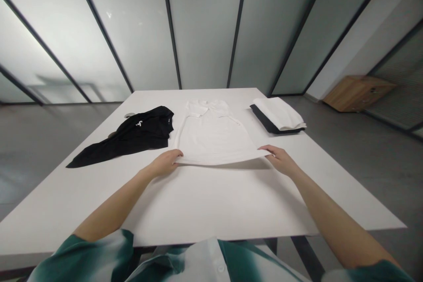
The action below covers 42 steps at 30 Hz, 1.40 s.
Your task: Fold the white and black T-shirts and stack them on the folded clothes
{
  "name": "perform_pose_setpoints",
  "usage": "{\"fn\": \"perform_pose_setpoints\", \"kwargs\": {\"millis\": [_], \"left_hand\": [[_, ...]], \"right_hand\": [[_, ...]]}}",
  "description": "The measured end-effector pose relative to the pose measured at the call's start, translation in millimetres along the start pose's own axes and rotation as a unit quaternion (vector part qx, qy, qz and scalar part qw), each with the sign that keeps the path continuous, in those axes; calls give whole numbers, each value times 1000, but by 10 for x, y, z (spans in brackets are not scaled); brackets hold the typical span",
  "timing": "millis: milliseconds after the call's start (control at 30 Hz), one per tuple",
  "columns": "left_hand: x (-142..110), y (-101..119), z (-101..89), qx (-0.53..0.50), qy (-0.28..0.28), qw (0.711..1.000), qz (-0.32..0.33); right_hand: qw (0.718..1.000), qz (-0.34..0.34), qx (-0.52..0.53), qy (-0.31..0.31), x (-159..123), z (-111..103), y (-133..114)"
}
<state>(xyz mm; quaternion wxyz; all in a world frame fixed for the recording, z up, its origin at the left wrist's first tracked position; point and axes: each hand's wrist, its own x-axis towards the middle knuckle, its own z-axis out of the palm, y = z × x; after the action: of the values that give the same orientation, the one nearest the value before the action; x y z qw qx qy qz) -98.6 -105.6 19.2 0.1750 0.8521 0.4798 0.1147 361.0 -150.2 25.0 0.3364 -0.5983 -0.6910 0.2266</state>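
A white polo shirt lies lengthwise on the white table, collar at the far end. My left hand grips the near left corner of its hem. My right hand grips the near right corner. Between the two hands the hem is lifted a little off the table and casts a shadow under it. Both hands are closed on the fabric.
A crumpled black garment lies to the left of the white shirt. At the far right sits a stack of folded clothes, white on top of black. A wooden cabinet stands on the floor at the right. Frosted glass walls are behind.
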Motion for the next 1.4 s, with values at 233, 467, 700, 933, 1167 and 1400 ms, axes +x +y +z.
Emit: {"fn": "perform_pose_setpoints", "kwargs": {"millis": [233,467,700,933,1167,1400], "left_hand": [[124,-75,-519,-213,-47,974,-52],[938,-150,-397,-360,196,891,-198],[1120,-270,113,-206,238,921,-228],[999,-280,261,-25,196,970,-142],[1031,-254,334,31,187,974,-122],[1007,-267,301,-14,193,972,-133]], "right_hand": [[984,52,75,-153,246,-369,-140],[966,149,210,32,1115,41,-80],[987,107,8,116,1203,736,278],[977,-19,-190,90,1011,877,356],[966,-17,-244,80,995,946,312],[983,3,-159,94,1022,882,432]]}}
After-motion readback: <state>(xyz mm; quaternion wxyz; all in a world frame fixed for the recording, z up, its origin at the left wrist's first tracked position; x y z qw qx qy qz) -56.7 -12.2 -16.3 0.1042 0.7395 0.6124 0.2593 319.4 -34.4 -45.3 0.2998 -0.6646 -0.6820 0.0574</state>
